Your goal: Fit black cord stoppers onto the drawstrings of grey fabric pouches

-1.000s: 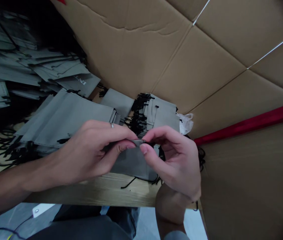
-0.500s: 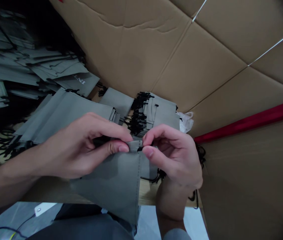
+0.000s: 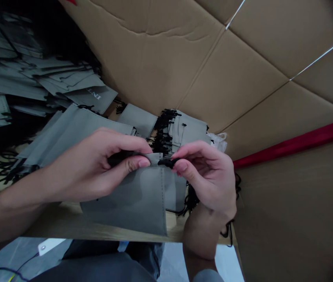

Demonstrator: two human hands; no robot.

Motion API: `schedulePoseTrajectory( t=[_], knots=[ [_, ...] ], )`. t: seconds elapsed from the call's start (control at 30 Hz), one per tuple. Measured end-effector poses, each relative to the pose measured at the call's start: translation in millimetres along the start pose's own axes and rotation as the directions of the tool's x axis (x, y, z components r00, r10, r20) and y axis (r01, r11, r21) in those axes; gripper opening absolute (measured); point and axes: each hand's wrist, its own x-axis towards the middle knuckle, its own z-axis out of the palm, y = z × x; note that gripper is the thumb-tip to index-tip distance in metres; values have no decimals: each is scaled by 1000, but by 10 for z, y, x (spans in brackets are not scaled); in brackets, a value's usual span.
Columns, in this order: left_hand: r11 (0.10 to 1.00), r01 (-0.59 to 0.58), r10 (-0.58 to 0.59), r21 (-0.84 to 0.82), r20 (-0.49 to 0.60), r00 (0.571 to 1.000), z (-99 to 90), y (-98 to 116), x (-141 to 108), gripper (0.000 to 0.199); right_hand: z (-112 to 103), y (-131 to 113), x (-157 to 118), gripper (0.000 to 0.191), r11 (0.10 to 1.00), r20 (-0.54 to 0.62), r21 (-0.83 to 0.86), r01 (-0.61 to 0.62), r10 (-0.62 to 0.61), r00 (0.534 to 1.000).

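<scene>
A grey fabric pouch [image 3: 131, 203] with a stitched side edge hangs below my hands, over the table's front edge. My left hand [image 3: 96, 168] pinches its top hem between thumb and forefinger, close to the corner. Just to the right, my right hand [image 3: 207, 176] has thumb and forefinger closed on a black cord [image 3: 168, 162] that sticks out of the hem's end. Whether the cord runs on inside the hem is hidden.
Grey pouches [image 3: 66, 125] lie fanned at the left, beside a big heap [image 3: 16, 78]. Another stack [image 3: 194, 127] with black cord ends stands behind my hands. Cardboard [image 3: 160, 58] rises behind, a red strip [image 3: 295, 141] at the right. The wooden table [image 3: 66, 223] ends near my lap.
My right hand has drawn slightly away from the hem, and more black cord shows. The pouch and my left hand have risen a little.
</scene>
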Motion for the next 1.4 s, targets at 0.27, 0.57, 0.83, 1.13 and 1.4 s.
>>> schedulePoseTrajectory(
  t=[0.27, 0.57, 0.83, 1.13, 1.4],
  knots=[
    [1000, -29, 29, -4, 29, 999, -33, 13, -6, 19, 42, -36, -28, 15, 998, -46, -61, -5, 2, 999],
    [998, 32, -29, -48, 72, 997, -105, 94, 11, 21, 39, 35, -35, 14, 1000, -14, -10, 18, -18, 1000],
    [998, 18, -11, -66, 105, 994, -29, 61, 0, 23, 109, 117, 33, 23, 994, 105, 21, 103, -105, 989],
    [988, -9, 41, -156, 198, 979, -131, 28, -20, 24, 126, 221, 33, 25, 983, 81, 178, 44, -59, 995],
    [991, 67, -51, -115, 137, 989, -138, 22, -46, 19, -44, 130, -20, 36, 994, 154, 23, 107, -110, 982]
  ],
)
